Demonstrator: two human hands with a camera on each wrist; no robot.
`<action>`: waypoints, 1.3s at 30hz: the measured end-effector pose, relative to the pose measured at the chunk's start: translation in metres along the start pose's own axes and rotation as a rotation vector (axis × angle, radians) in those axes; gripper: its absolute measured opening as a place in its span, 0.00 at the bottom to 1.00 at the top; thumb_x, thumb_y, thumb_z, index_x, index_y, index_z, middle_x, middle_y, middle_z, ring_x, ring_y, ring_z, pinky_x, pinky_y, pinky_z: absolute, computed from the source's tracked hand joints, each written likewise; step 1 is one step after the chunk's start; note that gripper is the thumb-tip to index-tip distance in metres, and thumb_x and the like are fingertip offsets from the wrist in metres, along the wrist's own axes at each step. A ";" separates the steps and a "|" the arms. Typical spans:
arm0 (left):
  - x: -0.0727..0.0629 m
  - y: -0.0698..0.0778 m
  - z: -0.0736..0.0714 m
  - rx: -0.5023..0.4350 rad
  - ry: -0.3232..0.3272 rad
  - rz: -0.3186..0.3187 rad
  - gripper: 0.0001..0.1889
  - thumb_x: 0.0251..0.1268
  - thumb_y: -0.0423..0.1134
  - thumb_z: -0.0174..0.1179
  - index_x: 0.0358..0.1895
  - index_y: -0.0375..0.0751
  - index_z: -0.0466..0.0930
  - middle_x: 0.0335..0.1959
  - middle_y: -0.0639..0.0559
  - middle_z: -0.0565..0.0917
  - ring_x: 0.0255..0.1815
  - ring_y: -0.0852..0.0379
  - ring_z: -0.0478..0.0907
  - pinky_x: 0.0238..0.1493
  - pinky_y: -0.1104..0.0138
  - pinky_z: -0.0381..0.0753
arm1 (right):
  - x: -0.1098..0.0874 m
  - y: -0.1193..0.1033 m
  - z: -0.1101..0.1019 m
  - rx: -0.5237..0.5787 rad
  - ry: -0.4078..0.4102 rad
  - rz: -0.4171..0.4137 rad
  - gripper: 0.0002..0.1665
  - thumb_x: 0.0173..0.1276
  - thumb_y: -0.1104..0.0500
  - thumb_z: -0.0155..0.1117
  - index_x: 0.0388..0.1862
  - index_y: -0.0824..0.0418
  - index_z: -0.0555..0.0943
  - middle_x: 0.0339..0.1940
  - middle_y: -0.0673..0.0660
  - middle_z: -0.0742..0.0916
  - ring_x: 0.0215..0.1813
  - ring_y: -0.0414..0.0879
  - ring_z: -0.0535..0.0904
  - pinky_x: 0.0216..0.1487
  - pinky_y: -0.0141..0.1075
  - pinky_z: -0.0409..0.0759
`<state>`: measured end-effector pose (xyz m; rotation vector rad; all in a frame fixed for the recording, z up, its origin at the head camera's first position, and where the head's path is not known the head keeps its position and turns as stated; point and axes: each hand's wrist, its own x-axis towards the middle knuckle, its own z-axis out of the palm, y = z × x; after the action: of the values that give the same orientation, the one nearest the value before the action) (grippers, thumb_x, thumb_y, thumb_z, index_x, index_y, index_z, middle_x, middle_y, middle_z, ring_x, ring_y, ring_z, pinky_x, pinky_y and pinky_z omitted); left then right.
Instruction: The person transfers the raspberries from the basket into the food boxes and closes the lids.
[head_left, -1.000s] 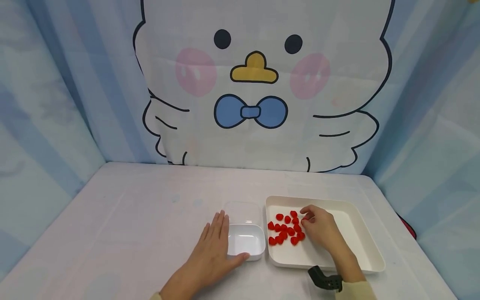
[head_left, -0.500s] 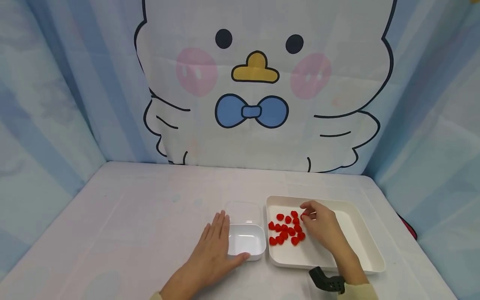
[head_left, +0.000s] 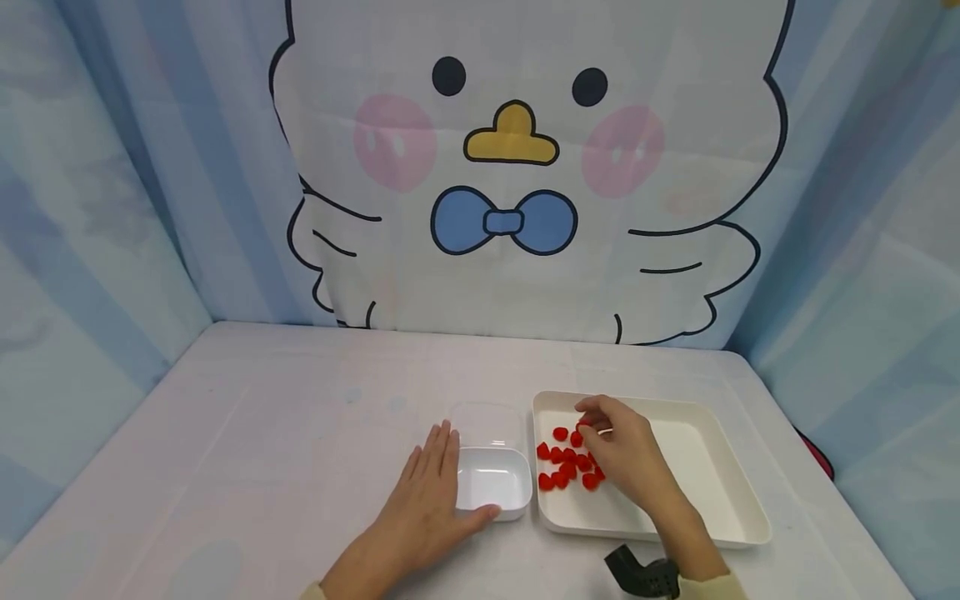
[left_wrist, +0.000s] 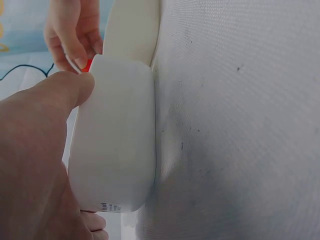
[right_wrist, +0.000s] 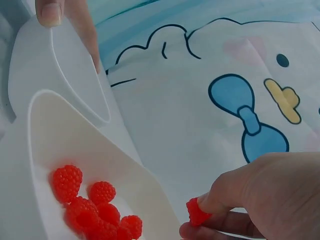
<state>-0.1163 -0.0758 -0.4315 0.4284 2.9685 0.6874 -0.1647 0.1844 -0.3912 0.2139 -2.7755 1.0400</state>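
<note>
Just shifted toward left edge of tray [head_left: 701, 454]: right hand [head_left: 628, 448], pinching berry [right_wrist: 196, 214]; apparently mid-pick. Against box [head_left: 493, 482]: left hand [head_left: 423, 504], straight-fingered.

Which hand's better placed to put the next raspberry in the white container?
Right, I'd say: the right hand pinches a raspberry over the cream tray, which sits beside the white container. The left hand rests against the container, holding no raspberry.

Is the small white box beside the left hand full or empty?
Apparently empty: in the head view, only bare white shows inside the box; the left hand hides part of its rim.
</note>
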 end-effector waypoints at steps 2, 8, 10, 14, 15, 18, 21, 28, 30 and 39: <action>0.000 0.000 0.000 -0.004 0.007 0.008 0.58 0.59 0.73 0.55 0.77 0.30 0.48 0.80 0.35 0.51 0.82 0.40 0.46 0.78 0.43 0.53 | -0.001 -0.003 0.002 0.000 -0.003 -0.003 0.16 0.68 0.66 0.63 0.54 0.62 0.80 0.43 0.56 0.86 0.46 0.47 0.82 0.52 0.43 0.85; 0.000 0.000 0.000 -0.005 0.014 0.011 0.57 0.59 0.72 0.56 0.77 0.30 0.48 0.80 0.35 0.51 0.82 0.39 0.47 0.78 0.43 0.53 | -0.004 -0.013 0.007 0.004 -0.017 -0.049 0.17 0.66 0.66 0.66 0.53 0.59 0.80 0.43 0.53 0.86 0.45 0.45 0.82 0.51 0.38 0.86; 0.000 0.000 0.000 -0.005 0.014 0.012 0.57 0.59 0.72 0.56 0.77 0.30 0.48 0.80 0.35 0.51 0.82 0.39 0.46 0.78 0.43 0.53 | -0.005 -0.016 0.008 0.012 -0.022 -0.076 0.17 0.65 0.67 0.66 0.53 0.59 0.80 0.41 0.52 0.86 0.44 0.43 0.82 0.49 0.34 0.85; -0.001 0.000 -0.001 -0.009 0.017 0.015 0.57 0.59 0.72 0.56 0.77 0.30 0.48 0.80 0.35 0.52 0.82 0.39 0.47 0.77 0.43 0.54 | -0.006 -0.022 0.012 0.054 -0.027 -0.143 0.16 0.64 0.69 0.66 0.50 0.61 0.81 0.38 0.51 0.85 0.41 0.42 0.81 0.45 0.30 0.84; -0.001 -0.001 -0.001 -0.008 0.019 0.016 0.57 0.59 0.72 0.56 0.77 0.30 0.48 0.80 0.35 0.52 0.82 0.39 0.47 0.77 0.43 0.54 | -0.007 -0.023 0.013 0.065 -0.029 -0.158 0.16 0.63 0.70 0.66 0.50 0.61 0.81 0.37 0.51 0.85 0.41 0.41 0.81 0.44 0.29 0.84; -0.002 -0.001 -0.001 -0.005 0.026 0.020 0.57 0.59 0.72 0.56 0.77 0.30 0.48 0.80 0.35 0.52 0.81 0.39 0.47 0.77 0.43 0.54 | -0.008 -0.027 0.015 0.093 -0.039 -0.180 0.16 0.62 0.71 0.66 0.49 0.61 0.82 0.37 0.50 0.85 0.41 0.41 0.81 0.44 0.30 0.84; -0.002 -0.001 -0.001 -0.001 0.037 0.030 0.57 0.59 0.72 0.55 0.77 0.29 0.48 0.79 0.34 0.52 0.81 0.39 0.47 0.77 0.43 0.55 | -0.009 -0.031 0.017 0.109 -0.055 -0.171 0.17 0.63 0.71 0.66 0.50 0.59 0.82 0.38 0.49 0.86 0.41 0.40 0.81 0.46 0.30 0.84; -0.004 -0.003 -0.001 0.017 0.075 0.055 0.56 0.60 0.70 0.56 0.76 0.27 0.50 0.78 0.33 0.54 0.81 0.39 0.49 0.76 0.44 0.57 | -0.012 -0.039 0.026 0.169 -0.117 -0.192 0.16 0.64 0.70 0.65 0.49 0.59 0.82 0.39 0.49 0.87 0.42 0.40 0.82 0.47 0.30 0.84; -0.004 -0.003 -0.001 0.019 0.086 0.064 0.55 0.61 0.70 0.57 0.75 0.26 0.51 0.78 0.32 0.55 0.81 0.38 0.50 0.76 0.44 0.58 | -0.014 -0.041 0.029 0.189 -0.136 -0.176 0.16 0.64 0.70 0.65 0.49 0.58 0.82 0.39 0.48 0.87 0.42 0.39 0.82 0.48 0.30 0.84; -0.004 -0.001 -0.003 0.018 0.090 0.080 0.55 0.61 0.70 0.55 0.75 0.25 0.52 0.78 0.32 0.55 0.80 0.38 0.50 0.75 0.44 0.59 | -0.016 -0.047 0.039 0.230 -0.204 -0.202 0.15 0.64 0.70 0.64 0.49 0.61 0.82 0.41 0.51 0.87 0.43 0.40 0.83 0.49 0.30 0.84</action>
<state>-0.1134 -0.0791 -0.4296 0.5342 3.0588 0.7063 -0.1445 0.1246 -0.3933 0.6500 -2.7258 1.3480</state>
